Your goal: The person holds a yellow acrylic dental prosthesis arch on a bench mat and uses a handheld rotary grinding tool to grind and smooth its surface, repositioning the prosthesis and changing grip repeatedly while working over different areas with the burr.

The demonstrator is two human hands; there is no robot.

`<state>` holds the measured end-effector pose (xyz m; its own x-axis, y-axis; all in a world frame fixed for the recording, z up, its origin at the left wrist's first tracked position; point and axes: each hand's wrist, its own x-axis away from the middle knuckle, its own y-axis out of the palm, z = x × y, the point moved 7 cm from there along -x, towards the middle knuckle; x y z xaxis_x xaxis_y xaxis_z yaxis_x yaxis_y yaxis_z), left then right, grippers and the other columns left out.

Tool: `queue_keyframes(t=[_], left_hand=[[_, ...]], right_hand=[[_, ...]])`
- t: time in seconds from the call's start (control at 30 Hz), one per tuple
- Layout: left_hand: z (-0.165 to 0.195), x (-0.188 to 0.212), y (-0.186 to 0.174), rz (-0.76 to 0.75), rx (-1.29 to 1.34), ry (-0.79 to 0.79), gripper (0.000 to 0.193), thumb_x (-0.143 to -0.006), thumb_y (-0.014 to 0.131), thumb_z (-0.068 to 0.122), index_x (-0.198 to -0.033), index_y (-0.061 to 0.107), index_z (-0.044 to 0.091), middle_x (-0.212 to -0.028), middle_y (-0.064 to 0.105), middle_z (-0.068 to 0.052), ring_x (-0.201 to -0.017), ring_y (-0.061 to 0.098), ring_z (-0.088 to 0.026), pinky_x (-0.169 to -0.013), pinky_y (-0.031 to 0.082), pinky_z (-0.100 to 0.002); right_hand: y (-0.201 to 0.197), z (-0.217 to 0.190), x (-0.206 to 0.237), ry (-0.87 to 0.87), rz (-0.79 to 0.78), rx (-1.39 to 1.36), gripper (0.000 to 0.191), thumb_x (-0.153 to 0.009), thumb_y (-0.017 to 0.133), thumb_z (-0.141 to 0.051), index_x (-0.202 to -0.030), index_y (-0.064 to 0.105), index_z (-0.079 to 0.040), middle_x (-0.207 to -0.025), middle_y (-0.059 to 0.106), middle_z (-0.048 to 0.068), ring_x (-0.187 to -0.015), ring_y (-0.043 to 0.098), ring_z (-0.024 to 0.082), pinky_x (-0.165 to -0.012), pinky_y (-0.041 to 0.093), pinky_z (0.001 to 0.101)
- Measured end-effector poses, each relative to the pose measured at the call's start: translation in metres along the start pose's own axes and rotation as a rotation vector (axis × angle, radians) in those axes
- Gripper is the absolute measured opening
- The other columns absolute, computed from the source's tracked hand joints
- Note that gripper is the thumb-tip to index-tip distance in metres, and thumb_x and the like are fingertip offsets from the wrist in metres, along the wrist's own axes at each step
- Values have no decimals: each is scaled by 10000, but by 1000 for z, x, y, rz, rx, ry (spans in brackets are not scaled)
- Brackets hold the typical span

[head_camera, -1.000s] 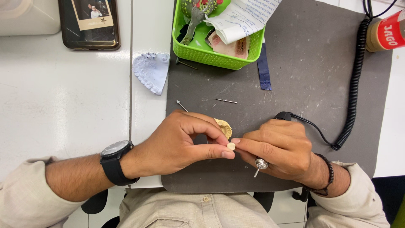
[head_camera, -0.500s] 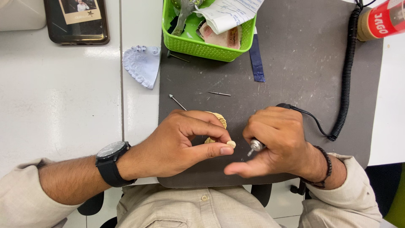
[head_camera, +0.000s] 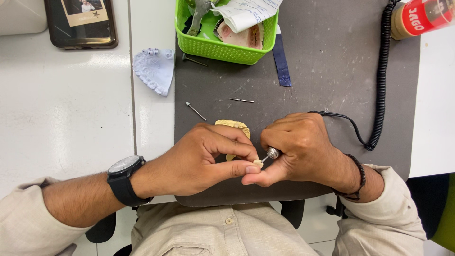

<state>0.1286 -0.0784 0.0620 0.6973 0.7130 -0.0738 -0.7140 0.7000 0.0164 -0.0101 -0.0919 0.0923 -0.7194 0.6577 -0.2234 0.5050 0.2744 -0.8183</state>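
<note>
- My left hand (head_camera: 199, 159) is pinching a small cream tooth-shaped piece (head_camera: 258, 163) near the dark grey mat's (head_camera: 327, 71) front edge.
- My right hand (head_camera: 301, 149) is gripping a metal-tipped rotary handpiece (head_camera: 271, 153), its tip touching the piece.

White desk (head_camera: 66, 109) w/ a seam running front to back, dark grey work mat (head_camera: 327, 71) laid on its right half. Even overhead light, soft shadows. Black chair (head_camera: 102, 230) edge below desk.
</note>
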Motion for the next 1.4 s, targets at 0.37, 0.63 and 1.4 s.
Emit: queue_keyframes(t=[0.37,0.63,1.4], left_hand=[[-3,1,2,-2,19,0,147,-942,743,160,-1047,782,65,-968,737,-18,-866,681,-113,-767,562,-261],[-4,3,3,-16,46,0,137,-942,742,144,-1048,781,66,-981,737,-21,-870,688,-115,-772,566,-263],[-4,3,4,-18,31,4,141,-947,739,160,-1047,783,72,-987,751,-18,-891,700,-109,-807,573,-262]], right_hand=[[2,-2,2,-4,-19,-25,587,-666,902,-590,-555,581,-111,-454,487,1,-396,538,176,-422,439,328],[0,-7,0,-20,0,-44,555,-666,902,-536,-579,567,-102,-484,492,22,-428,544,210,-460,457,336],[-1,-10,0,-4,-27,-51,569,-697,890,-553,-556,563,-109,-458,476,11,-397,519,186,-453,453,326]])
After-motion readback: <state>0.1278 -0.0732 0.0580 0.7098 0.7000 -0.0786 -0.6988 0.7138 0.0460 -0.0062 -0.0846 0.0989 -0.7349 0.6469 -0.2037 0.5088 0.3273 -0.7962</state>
